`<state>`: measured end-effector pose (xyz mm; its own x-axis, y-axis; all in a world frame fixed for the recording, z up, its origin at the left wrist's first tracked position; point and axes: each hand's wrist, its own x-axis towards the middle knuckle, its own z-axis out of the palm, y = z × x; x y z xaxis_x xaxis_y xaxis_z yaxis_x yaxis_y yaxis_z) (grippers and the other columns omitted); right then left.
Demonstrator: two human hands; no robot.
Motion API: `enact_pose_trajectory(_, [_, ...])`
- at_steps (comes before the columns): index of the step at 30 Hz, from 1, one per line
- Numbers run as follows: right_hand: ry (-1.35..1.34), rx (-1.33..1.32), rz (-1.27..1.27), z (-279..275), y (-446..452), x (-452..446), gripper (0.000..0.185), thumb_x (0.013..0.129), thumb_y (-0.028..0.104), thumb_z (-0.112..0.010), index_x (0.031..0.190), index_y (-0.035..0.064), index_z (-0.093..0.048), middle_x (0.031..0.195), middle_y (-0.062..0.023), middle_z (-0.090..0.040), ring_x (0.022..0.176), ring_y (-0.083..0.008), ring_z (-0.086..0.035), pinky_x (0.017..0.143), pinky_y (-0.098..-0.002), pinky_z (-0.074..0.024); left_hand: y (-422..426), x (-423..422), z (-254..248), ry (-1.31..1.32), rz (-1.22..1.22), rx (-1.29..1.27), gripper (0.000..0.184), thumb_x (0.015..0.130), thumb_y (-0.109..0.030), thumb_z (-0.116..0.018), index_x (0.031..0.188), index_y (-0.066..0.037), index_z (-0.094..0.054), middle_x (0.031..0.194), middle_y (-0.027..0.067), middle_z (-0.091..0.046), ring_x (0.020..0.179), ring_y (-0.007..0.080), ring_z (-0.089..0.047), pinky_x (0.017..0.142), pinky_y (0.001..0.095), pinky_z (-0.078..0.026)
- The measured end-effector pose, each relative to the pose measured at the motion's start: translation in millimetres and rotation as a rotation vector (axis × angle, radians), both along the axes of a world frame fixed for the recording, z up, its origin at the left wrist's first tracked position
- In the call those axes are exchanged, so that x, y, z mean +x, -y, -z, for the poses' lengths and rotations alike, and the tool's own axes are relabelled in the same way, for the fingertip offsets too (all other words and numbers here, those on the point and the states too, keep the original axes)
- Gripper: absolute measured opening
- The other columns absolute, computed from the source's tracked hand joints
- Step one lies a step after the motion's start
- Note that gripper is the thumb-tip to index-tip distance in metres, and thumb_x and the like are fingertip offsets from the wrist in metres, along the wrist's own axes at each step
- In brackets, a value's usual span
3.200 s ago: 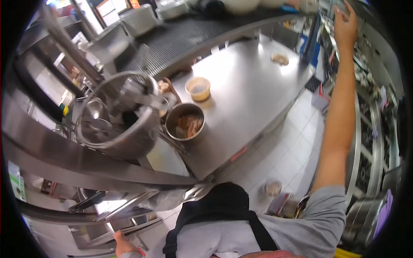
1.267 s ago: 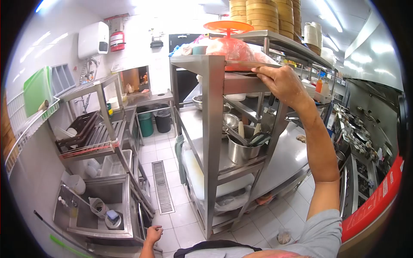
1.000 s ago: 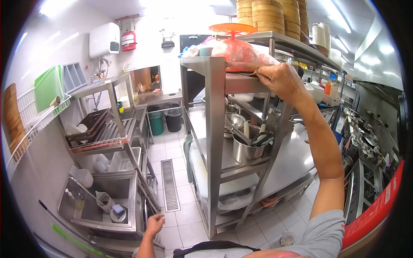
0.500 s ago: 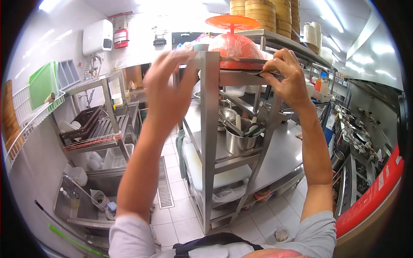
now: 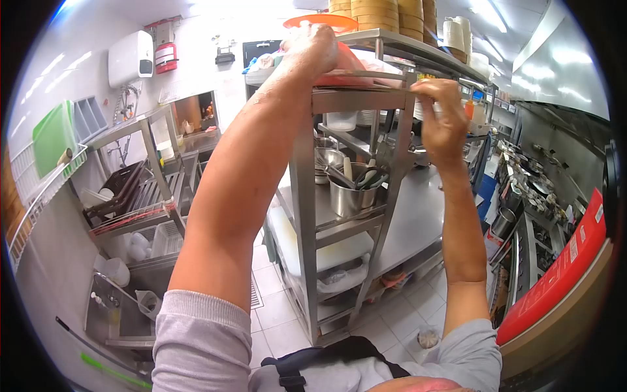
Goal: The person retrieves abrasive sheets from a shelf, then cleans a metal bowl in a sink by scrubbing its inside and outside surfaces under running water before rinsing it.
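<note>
My left hand [image 5: 313, 49] reaches over the top of the metal rack [image 5: 305, 228], beside a red-orange item with a wide orange disc [image 5: 320, 23] on top. Its wrist is bent and its fingertips are hidden, so what it touches cannot be made out. At the rack's right top corner is my right hand [image 5: 445, 114], with thumb and fingers pinched together. Anything between those fingers is too small to tell. Clear plastic [image 5: 385, 70] lies beside the red-orange item on the top shelf.
Below, a steel pot [image 5: 353, 197] of utensils stands on a rack shelf. Bamboo steamers [image 5: 373, 14] are stacked on the high shelf behind. Stoves [image 5: 532, 255] line the right side; a sink [image 5: 114, 320] and dish rack [image 5: 49, 189] are at the left.
My left hand has moved right and up, over the rack top by the orange disc. My right hand has shifted slightly right and down to the corner. The view has turned a little.
</note>
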<state>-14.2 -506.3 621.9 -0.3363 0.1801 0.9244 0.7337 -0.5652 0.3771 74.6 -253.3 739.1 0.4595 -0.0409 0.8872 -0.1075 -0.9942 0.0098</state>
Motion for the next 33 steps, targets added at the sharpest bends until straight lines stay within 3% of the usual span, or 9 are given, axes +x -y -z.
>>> enact_pose_trajectory(6, [-0.123,0.457,-0.081,9,42,-37,0.011,0.103,0.011,-0.062,0.108,0.0022,-0.064,0.1,-0.0089,-0.072,0.091,-0.0147,-0.067,0.082,-0.0293,-0.0531,19,-74,14,0.048,0.376,0.001,0.028,0.092,-0.028,-0.068,0.098,-0.001,-0.074,0.098,0.0174,-0.073,0.096,0.0353,-0.07,0.088,0.0488,-0.054])
enact_pose_trajectory(9, [-0.282,0.515,-0.18,28,65,-32,0.011,0.103,0.012,-0.062,0.106,0.0016,-0.063,0.1,-0.0082,-0.071,0.091,-0.0103,-0.065,0.08,-0.0278,-0.0526,35,-88,58,0.188,0.808,-0.214,0.038,0.098,-0.03,-0.063,0.116,0.003,-0.066,0.096,0.016,-0.072,0.092,0.0241,-0.072,0.082,0.037,-0.057])
enact_pose_trajectory(11, [-0.328,0.544,-0.226,44,70,-31,0.011,0.103,0.011,-0.062,0.106,0.0005,-0.063,0.1,-0.0065,-0.071,0.091,-0.0091,-0.063,0.081,-0.0255,-0.0511,53,-116,111,0.234,0.974,-0.296,0.053,0.099,-0.033,-0.065,0.136,0.004,-0.054,0.107,0.0181,-0.069,0.096,0.0216,-0.071,0.081,0.0333,-0.058])
enact_pose_trajectory(15, [-0.435,0.574,-0.357,89,73,-33,0.011,0.103,0.009,-0.063,0.105,-0.0007,-0.061,0.097,-0.0048,-0.069,0.089,-0.0083,-0.062,0.082,-0.0241,-0.0499,91,-144,240,-0.132,1.003,-0.533,0.114,0.081,-0.052,-0.084,0.155,0.008,-0.021,0.149,0.0306,-0.039,0.135,0.039,-0.046,0.112,0.0475,-0.041])
enact_pose_trajectory(19, [-0.721,0.607,-0.706,126,67,-39,0.011,0.101,0.009,-0.066,0.105,-0.0008,-0.062,0.096,-0.0053,-0.07,0.088,-0.0088,-0.063,0.082,-0.0238,-0.0508,109,-126,270,-0.361,1.379,-0.867,0.069,0.091,-0.028,-0.08,0.14,0.007,-0.048,0.122,0.0188,-0.066,0.117,0.0232,-0.063,0.097,0.0358,-0.054])
enact_pose_trajectory(20, [-0.785,0.624,-0.841,131,67,-40,0.011,0.1,0.009,-0.066,0.105,-0.0008,-0.063,0.096,-0.0054,-0.07,0.088,-0.009,-0.064,0.082,-0.0238,-0.0511,111,-122,275,-0.528,1.397,-1.022,0.043,0.095,-0.018,-0.075,0.126,0.006,-0.058,0.108,0.0111,-0.071,0.102,0.0148,-0.066,0.087,0.0284,-0.056])
enact_pose_trajectory(24, [-0.875,0.644,-0.95,145,64,-32,0.012,0.1,0.009,-0.067,0.105,-0.0009,-0.063,0.1,-0.0075,-0.07,0.091,-0.0111,-0.066,0.084,-0.0249,-0.0526,122,-115,292,-0.368,1.455,-1.067,0.036,0.097,-0.019,-0.074,0.121,0.005,-0.062,0.108,0.0094,-0.07,0.098,0.0131,-0.066,0.086,0.0288,-0.054])
enact_pose_trajectory(31, [0.102,0.79,-0.245,40,67,-46,0.022,0.102,0.015,-0.063,0.112,-0.004,-0.058,0.11,-0.0163,-0.068,0.098,-0.0196,-0.069,0.081,-0.0374,-0.0586,85,-145,308,-0.286,1.383,-1.105,0.027,0.099,-0.017,-0.07,0.116,0.003,-0.062,0.105,0.0075,-0.071,0.095,0.0108,-0.065,0.084,0.0273,-0.053])
enact_pose_trajectory(33, [0.031,0.656,-0.248,-8,47,-20,0.024,0.104,0.019,-0.061,0.114,-0.003,-0.058,0.112,-0.0174,-0.067,0.097,-0.02,-0.07,0.079,-0.0347,-0.0587,74,-153,314,-0.316,1.365,-1.09,0.026,0.099,-0.016,-0.07,0.114,0.003,-0.062,0.105,0.0077,-0.071,0.094,0.0105,-0.065,0.084,0.0269,-0.052])
